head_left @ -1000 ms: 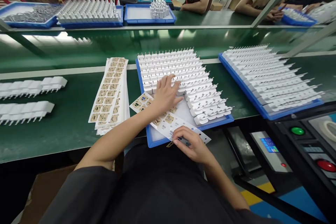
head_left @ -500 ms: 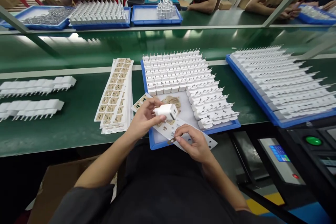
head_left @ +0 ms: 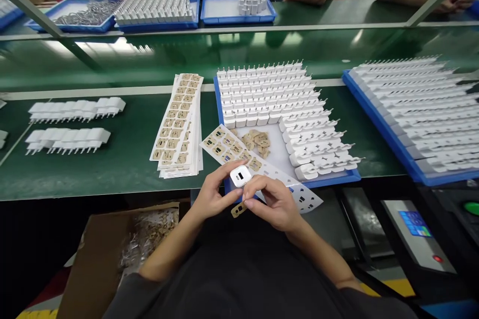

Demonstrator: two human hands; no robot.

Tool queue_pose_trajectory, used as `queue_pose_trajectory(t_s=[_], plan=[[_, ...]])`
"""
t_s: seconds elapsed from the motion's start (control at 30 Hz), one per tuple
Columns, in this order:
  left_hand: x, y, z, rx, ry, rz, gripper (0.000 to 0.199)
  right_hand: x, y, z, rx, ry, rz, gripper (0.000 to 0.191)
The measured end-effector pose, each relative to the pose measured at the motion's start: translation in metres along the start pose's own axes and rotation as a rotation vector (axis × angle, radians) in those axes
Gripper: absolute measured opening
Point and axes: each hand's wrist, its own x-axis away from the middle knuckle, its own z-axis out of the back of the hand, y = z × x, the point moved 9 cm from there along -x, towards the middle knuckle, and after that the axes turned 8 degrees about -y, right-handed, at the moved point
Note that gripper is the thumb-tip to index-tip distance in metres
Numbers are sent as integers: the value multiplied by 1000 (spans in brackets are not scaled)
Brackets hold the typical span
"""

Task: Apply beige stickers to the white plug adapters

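Far left on the green bench top (head_left: 112, 169) there are two rows of white chargers (head_left: 71, 124) lying flat, so that looks like the done pile, though I can't make out labels on them from here. Next over is a stack of label sheets (head_left: 179, 127), mostly full, and near the bottom edge a cardboard box (head_left: 112, 254) with what looks like peeled scrap in it. Then the action: left hand (head_left: 211, 197) is pinched around a single white charger (head_left: 240, 176), port end facing up, held just near of the blue tray (head_left: 220, 109). Right hand (head_left: 275, 204) is right against it, fingers closed on a small tan sticker (head_left: 238, 209) hanging below the charger. A part-used sheet (head_left: 232, 147) lies under both hands. The tray is mostly full of upright chargers with one bare corner holding loose stickers, so I'd say plenty left to go. Further right is another full blue tray (head_left: 377, 119) and a control panel (head_left: 415, 224). Far side: glossy conveyor, more trays, other people's arms working.
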Motion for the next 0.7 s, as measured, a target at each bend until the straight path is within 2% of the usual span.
queue_pose_trajectory(t_s=[0.1,0.2,0.3,0.7], plan=[[3,3,6,-114,81,-17,50,3,5,1,-46,23,-65,6],[6,7,9,-137,156,-28,49,5,5,18,-11,192,-95,10],[6,18,6,-167,146,-80,44,4,7,30,2,318,-114,12],[0,31,4,-251,108,-99,43,1,12,33,-6,331,-141,10]])
